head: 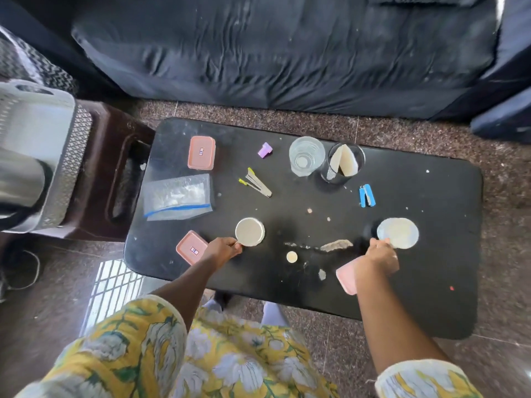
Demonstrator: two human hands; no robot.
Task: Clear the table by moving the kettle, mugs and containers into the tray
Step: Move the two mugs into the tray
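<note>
On the black table [402,282], my left hand [222,249] grips the handle of a steel mug [249,231] seen from above. My right hand [380,254] holds the near side of a pale blue mug [399,232]. Two pink lidded containers sit at the left: one at the back [201,152], one by my left wrist [191,247]. A third pink container [346,275] lies partly hidden under my right wrist. The grey perforated tray [43,145] stands on a brown stool at the far left, with the steel kettle [20,179] in it, blurred.
On the table are a clear glass [306,156], a mesh cup with papers [343,163], a zip bag [178,196], a stapler [257,183], a blue clip [367,195], a purple piece [264,150] and crumbs. A dark sofa [287,53] lies behind.
</note>
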